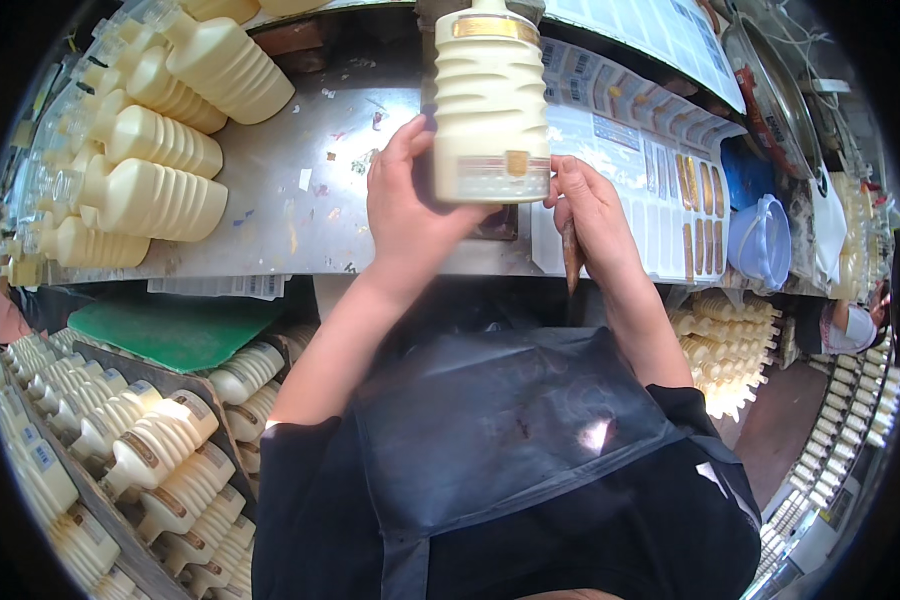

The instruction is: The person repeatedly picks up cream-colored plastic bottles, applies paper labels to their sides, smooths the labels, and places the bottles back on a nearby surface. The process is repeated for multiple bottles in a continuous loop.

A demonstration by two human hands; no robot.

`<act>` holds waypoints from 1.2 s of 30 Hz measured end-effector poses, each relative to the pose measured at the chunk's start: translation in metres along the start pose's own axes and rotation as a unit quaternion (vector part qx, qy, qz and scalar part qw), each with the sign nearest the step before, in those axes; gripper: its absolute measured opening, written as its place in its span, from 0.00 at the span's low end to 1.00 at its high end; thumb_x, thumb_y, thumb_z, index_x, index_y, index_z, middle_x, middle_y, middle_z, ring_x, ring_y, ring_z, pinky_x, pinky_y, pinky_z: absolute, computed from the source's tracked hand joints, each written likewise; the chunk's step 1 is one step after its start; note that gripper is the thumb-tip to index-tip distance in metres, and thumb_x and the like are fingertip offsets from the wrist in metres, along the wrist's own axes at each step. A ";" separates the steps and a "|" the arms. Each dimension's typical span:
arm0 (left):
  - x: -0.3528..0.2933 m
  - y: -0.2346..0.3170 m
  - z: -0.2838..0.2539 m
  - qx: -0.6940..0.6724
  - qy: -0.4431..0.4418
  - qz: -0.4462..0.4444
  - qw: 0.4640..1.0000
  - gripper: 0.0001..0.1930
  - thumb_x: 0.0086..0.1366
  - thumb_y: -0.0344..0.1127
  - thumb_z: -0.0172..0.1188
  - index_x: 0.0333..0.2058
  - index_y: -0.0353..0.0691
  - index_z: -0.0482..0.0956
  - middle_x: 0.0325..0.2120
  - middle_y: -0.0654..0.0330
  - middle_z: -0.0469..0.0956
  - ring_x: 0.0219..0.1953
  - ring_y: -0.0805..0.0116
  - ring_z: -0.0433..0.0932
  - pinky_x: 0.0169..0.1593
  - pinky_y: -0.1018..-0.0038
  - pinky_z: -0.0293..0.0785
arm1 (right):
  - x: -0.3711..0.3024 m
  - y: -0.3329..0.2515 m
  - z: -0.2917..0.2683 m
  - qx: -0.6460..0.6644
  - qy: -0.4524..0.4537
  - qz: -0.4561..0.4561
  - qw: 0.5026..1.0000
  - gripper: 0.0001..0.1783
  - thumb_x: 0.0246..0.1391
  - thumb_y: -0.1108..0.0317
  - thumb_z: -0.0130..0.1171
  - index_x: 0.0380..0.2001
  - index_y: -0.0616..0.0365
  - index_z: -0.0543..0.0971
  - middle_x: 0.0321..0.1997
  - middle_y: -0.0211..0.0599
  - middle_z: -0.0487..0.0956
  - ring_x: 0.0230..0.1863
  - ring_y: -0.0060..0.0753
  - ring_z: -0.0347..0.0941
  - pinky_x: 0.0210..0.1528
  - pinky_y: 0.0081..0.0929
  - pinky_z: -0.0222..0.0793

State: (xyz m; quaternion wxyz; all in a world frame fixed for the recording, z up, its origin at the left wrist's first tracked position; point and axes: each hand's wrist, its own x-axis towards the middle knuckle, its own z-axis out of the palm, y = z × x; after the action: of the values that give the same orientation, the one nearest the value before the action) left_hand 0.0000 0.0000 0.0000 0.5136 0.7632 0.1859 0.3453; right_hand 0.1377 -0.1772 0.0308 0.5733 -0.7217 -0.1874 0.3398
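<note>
- Right now the cream ribbed bottle stands upright between my two hands, its long axis running straight up toward the top of the view, cap end away from me and base end toward my chest.
- My left hand has its fingers wrapped on the bottle's lower left side, thumb up along the ribs; this hand carries it and is the nearer one.
- My right hand sits just to the right of the base, fingertips touching the label band. Its other fingers are closed narrow around a thin brown stick-like tool that points down toward me; what it is exactly, I can't quite tell.
- So the label lies to the left of my right fingers, at the bottle's bottom edge.
- Below the bottle runs the metal surface, with label sheets to the right and finished bottles lying on their sides to the left.
</note>
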 end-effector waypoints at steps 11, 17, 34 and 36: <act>0.006 0.019 -0.001 0.170 0.038 0.135 0.975 0.45 0.43 0.48 0.83 0.57 0.41 0.68 0.49 0.55 0.75 0.55 0.51 0.72 0.65 0.52 0.58 | 0.005 0.006 0.006 0.030 0.020 -0.004 0.999 0.26 0.75 0.46 0.47 0.44 0.60 0.80 0.30 0.27 0.75 0.20 0.11 0.63 0.21 0.13 0.56; -0.001 0.006 -0.013 0.129 0.000 0.035 0.991 0.46 0.45 0.45 0.82 0.60 0.38 0.67 0.50 0.53 0.77 0.55 0.52 0.72 0.65 0.56 0.60 | -0.009 -0.020 0.007 0.023 -0.002 0.014 1.000 0.22 0.64 0.70 0.48 0.57 0.65 0.81 0.32 0.25 0.76 0.25 0.11 0.63 0.28 0.13 0.59; -0.007 0.001 -0.016 -0.042 -0.086 -0.002 0.995 0.37 0.66 0.32 0.69 0.67 0.31 0.56 0.62 0.47 0.70 0.64 0.61 0.70 0.69 0.65 0.62 | -0.017 -0.030 0.012 0.017 -0.003 -0.013 1.000 0.26 0.64 0.69 0.47 0.64 0.64 0.75 0.35 0.25 0.77 0.30 0.13 0.64 0.35 0.14 0.63; -0.005 0.002 -0.017 -0.142 -0.084 -0.043 0.985 0.36 0.68 0.36 0.66 0.67 0.31 0.56 0.62 0.48 0.68 0.66 0.60 0.67 0.70 0.65 0.60 | -0.015 -0.027 0.012 0.020 -0.005 -0.014 1.000 0.25 0.70 0.62 0.49 0.64 0.64 0.73 0.35 0.25 0.77 0.32 0.14 0.65 0.36 0.14 0.63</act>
State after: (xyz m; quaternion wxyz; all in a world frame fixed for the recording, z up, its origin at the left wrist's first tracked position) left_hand -0.0160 0.0074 0.0046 0.6452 0.6999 0.1237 0.2801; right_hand 0.1218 -0.1713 0.0592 0.5910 -0.7059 -0.1933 0.3393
